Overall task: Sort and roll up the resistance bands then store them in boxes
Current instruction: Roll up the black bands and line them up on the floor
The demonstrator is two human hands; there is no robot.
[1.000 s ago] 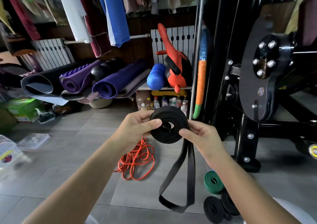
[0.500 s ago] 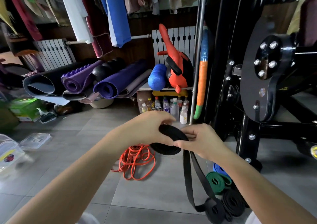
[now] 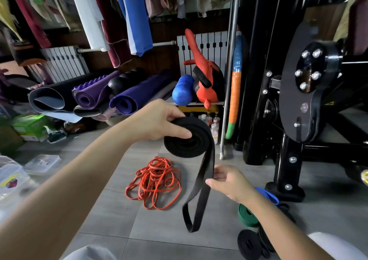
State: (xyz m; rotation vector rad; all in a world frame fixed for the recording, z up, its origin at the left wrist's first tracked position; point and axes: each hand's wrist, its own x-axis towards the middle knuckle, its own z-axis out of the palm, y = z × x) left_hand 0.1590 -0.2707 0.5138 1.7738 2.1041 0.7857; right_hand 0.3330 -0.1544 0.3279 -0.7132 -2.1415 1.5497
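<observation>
Hands first, from the head view: your left hand (image 3: 157, 122) grips the half-wound black band (image 3: 189, 140) in the air above the floor (image 3: 159, 230), thumb pressed on the coil's face, while your right hand (image 3: 229, 182) lies relaxed against the hanging tail, touching it without clamping. Keep that tail flat and lightly taut as you feed it, edges lined up with the coil, and hold the thumb firm, or the turns will likely spring loose.
</observation>
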